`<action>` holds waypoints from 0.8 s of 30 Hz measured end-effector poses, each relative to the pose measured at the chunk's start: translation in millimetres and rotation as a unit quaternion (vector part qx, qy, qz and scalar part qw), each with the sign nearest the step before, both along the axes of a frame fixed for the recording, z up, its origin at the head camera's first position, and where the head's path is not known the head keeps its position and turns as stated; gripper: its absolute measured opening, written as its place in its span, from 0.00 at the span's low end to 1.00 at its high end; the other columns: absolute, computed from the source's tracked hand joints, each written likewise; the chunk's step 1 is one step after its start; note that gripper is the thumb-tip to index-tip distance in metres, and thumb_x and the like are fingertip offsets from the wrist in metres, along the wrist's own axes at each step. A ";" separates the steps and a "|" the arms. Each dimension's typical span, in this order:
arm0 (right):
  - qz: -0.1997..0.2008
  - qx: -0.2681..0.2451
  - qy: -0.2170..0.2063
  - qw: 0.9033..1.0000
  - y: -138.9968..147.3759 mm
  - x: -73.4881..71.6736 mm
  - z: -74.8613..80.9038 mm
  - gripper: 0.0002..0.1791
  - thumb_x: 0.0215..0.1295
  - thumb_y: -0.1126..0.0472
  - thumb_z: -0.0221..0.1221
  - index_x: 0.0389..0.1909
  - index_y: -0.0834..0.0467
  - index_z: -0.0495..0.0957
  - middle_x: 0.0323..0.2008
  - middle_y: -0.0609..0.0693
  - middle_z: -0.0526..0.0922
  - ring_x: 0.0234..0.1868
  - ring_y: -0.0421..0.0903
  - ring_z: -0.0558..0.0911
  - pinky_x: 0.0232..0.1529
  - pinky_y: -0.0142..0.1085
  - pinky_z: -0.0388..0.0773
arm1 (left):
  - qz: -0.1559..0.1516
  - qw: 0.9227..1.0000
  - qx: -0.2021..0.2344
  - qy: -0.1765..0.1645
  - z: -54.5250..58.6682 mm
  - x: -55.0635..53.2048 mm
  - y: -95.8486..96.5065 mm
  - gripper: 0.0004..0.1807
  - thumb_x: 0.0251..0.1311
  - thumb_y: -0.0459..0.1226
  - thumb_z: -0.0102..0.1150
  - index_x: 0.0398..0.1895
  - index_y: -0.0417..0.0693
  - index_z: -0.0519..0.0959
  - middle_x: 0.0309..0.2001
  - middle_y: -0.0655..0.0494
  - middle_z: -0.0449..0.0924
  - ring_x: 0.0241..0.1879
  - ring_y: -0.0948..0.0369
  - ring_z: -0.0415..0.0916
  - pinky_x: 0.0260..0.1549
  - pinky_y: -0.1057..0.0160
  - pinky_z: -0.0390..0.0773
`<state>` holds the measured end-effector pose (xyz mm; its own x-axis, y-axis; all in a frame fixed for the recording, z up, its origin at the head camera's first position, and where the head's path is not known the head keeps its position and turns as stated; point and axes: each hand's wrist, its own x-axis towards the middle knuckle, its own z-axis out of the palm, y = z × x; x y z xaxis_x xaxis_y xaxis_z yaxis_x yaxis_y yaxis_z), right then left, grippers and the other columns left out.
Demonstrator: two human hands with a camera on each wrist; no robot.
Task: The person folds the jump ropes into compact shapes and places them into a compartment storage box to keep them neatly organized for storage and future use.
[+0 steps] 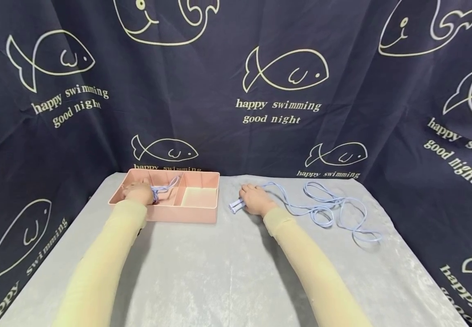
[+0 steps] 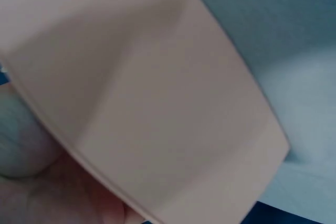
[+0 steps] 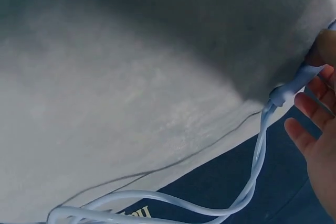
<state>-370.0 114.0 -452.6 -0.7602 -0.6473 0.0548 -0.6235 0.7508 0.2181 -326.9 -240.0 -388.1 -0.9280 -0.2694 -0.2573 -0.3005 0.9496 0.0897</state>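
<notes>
My left hand (image 1: 139, 193) reaches down into the left compartment of a pink divided box (image 1: 182, 214). Beside its thumb side lies a looped light-blue cord (image 1: 166, 187); the fingertips are hidden, and I cannot tell whether they grip it. In the left wrist view, part of that hand (image 2: 58, 187) shows behind the box wall (image 2: 173, 98). On the table to the right of the box, my right hand (image 1: 255, 200) holds two light-blue jump rope handles (image 1: 237, 205) side by side. The right wrist view shows a handle (image 3: 294, 85) between thumb and fingers, with the rope (image 3: 257, 156) running from its end.
The rest of the jump rope (image 1: 330, 200) spreads in loose loops over the right of the grey-covered table (image 1: 203, 272). A divider (image 1: 180, 190) splits the box into two compartments. Dark blue fish-print curtains (image 1: 219, 136) surround the table's back and sides.
</notes>
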 end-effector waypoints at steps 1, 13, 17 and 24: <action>-0.002 0.005 -0.004 1.000 -0.6 0.9 0.2 0.18 0.54 0.57 0.63 0.46 0.55 0.74 0.48 0.51 0.74 0.52 0.50 0.72 0.53 0.46 0.70 | -0.010 1.000 -0.004 -0.004 1.3 1.0 -0.3 0.38 0.64 0.40 0.45 0.70 0.31 0.43 0.61 0.16 0.53 0.61 0.26 0.54 0.56 0.34 0.62; 0.039 -0.019 0.015 0.999 14.2 11.2 -3.7 0.08 0.63 0.60 0.55 0.42 0.55 0.70 0.48 0.54 0.77 0.51 0.53 0.75 0.52 0.48 0.71 | -0.090 0.988 -0.092 0.087 26.8 16.7 17.3 0.29 0.62 0.33 0.44 0.66 0.30 0.56 0.60 0.20 0.59 0.56 0.28 0.61 0.51 0.37 0.66; 0.079 -0.034 0.057 0.995 21.8 15.7 -1.4 0.10 0.59 0.59 0.59 0.39 0.56 0.69 0.39 0.53 0.79 0.45 0.53 0.77 0.50 0.46 0.72 | -0.122 0.974 -0.135 0.134 35.8 27.5 30.9 0.27 0.60 0.33 0.49 0.62 0.30 0.61 0.58 0.21 0.62 0.57 0.30 0.62 0.51 0.39 0.66; 0.102 -0.043 0.121 0.986 29.0 20.6 16.5 0.13 0.53 0.60 0.62 0.36 0.56 0.69 0.29 0.49 0.79 0.37 0.50 0.76 0.42 0.43 0.70 | -0.184 0.937 -0.170 0.243 45.3 43.6 58.9 0.21 0.51 0.36 0.60 0.44 0.33 0.68 0.41 0.32 0.70 0.44 0.40 0.70 0.40 0.45 0.70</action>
